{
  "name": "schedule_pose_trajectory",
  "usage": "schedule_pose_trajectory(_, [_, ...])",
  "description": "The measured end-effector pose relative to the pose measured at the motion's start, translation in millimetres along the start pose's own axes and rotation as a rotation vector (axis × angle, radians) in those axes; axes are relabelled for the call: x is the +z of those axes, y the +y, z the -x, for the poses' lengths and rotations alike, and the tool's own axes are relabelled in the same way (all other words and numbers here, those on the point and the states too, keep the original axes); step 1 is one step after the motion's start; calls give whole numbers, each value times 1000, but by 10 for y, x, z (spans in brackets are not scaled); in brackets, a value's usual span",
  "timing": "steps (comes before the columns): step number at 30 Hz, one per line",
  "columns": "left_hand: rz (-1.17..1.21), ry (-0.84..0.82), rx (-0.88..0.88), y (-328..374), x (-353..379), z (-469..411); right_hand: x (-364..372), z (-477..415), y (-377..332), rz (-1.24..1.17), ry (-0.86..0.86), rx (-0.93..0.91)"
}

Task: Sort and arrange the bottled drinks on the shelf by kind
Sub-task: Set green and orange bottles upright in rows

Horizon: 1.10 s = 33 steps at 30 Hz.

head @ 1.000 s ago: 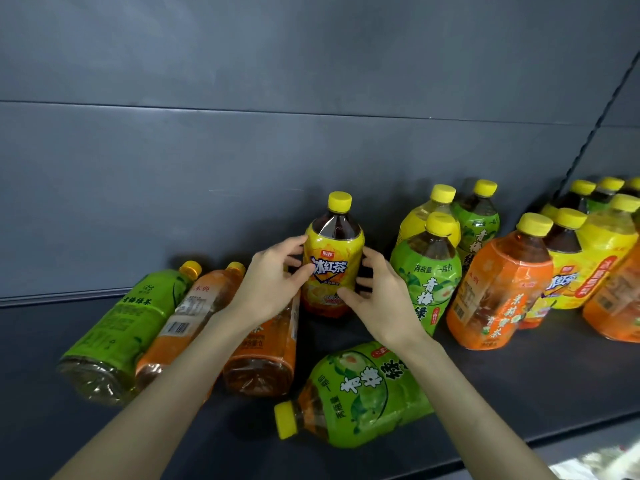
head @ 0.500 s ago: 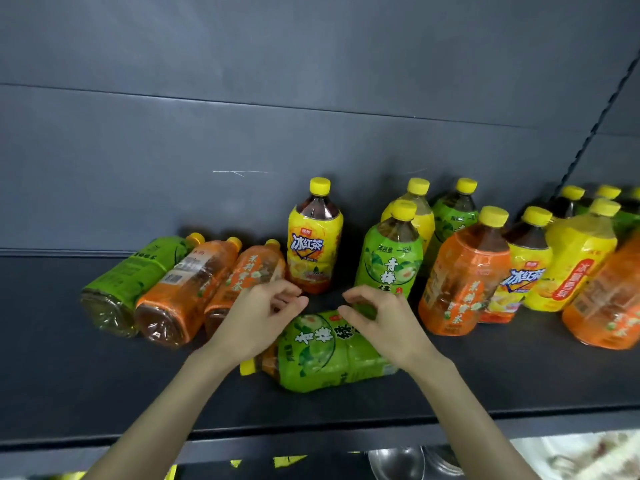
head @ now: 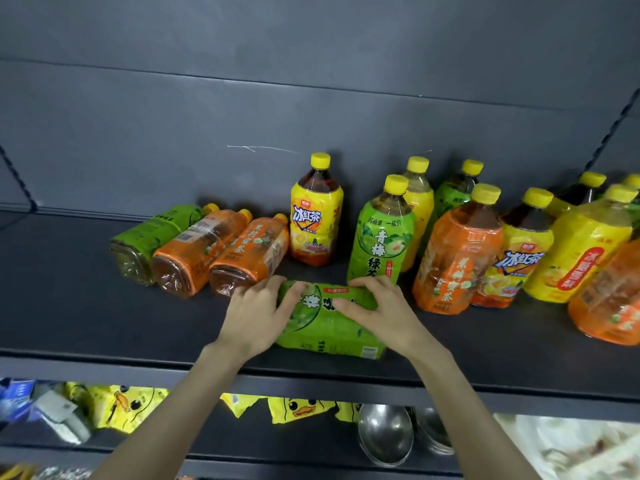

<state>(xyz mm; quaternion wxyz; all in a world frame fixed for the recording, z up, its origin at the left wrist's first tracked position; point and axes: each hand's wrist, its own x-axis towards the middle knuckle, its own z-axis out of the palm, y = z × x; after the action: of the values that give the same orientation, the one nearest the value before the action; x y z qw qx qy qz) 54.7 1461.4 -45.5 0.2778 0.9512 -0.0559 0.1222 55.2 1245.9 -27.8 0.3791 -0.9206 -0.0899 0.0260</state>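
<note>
Gripping the green bottle (head: 329, 323) with our left hand (head: 254, 315) and right hand (head: 381, 311), both wrapped around it. It lies on its side near the shelf (head: 86, 323) front edge, long axis left-right; cap end hidden.

Two bare, sleeveless forearms (head: 194, 403)

Both hands grip a green-labelled bottle (head: 329, 322) lying on its side near the front edge of a dark shelf (head: 86, 317), left hand (head: 254, 315) and right hand (head: 384, 311) wrapped over it; upright yellow-capped bottles crowd the shelf's right end.
</note>
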Motion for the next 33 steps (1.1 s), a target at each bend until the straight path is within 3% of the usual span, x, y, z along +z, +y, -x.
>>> schedule_pose_trajectory(4, [-22,89,-47,29,45,141,-19,61,44,-131,-38,90])
schedule_pose_trajectory(10, [16,8,-274,21,14,261,69,102,80,-197,104,63])
schedule_pose_trajectory(14, [204,36,-317,56,-10,264,132,162,131,-291,195,51])
schedule_pose_trajectory(19, [406,239,-174,165,-189,97,249,191,137,-592,312,-13])
schedule_pose_trajectory(23, [468,413,57,229,-333,-160,396,165,80,-761,372,-51])
schedule_pose_trajectory(29, [453,435,328,314,-485,-518,483,34,48,-614,443,14])
schedule_pose_trajectory(33, [510,471,311,349,-445,-626,500,-64,75,-610,477,40])
